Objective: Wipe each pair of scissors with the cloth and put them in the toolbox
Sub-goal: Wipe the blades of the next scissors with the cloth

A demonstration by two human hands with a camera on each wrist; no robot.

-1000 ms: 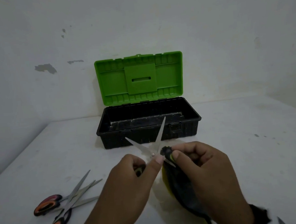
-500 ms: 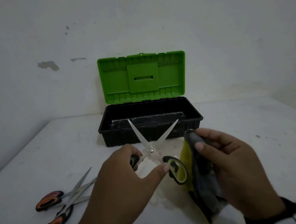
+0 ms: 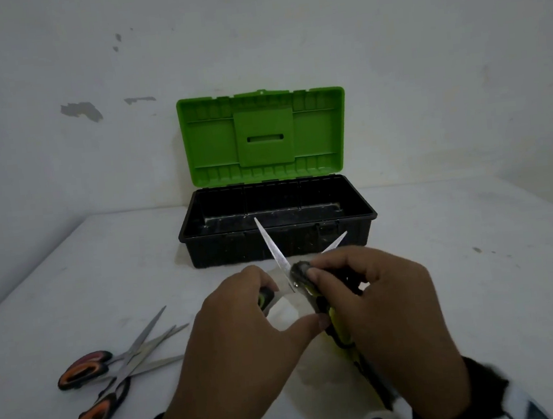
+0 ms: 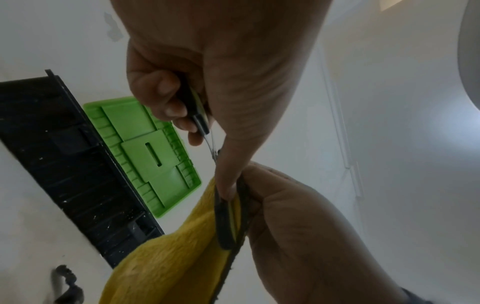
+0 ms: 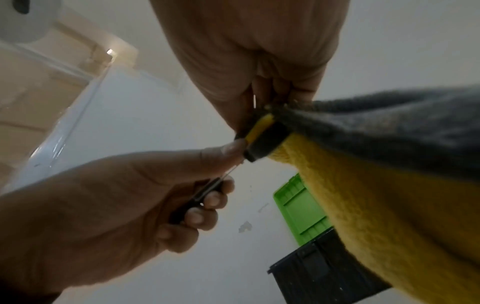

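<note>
My left hand [image 3: 246,327] grips the black-and-yellow handles of a pair of scissors [image 3: 274,250], blades spread wide and pointing toward the toolbox [image 3: 278,239]. Its fingers curl round one handle [image 4: 197,111] and its thumb is through the other loop [image 4: 228,216]. My right hand [image 3: 371,298] pinches a yellow and grey cloth [image 5: 376,195] round the right blade near the pivot; only that blade's tip [image 3: 337,240] shows. The toolbox is black with its green lid [image 3: 263,136] upright.
Two orange-handled pairs of scissors [image 3: 96,388] lie crossed on the white table [image 3: 479,291] at the near left. A white wall stands right behind the toolbox. The table's left edge runs diagonally at the far left.
My right hand, which had drawn the cloth away to the right half a second ago, has come back and closed the cloth over the right blade near the pivot. The left hand keeps its hold.
</note>
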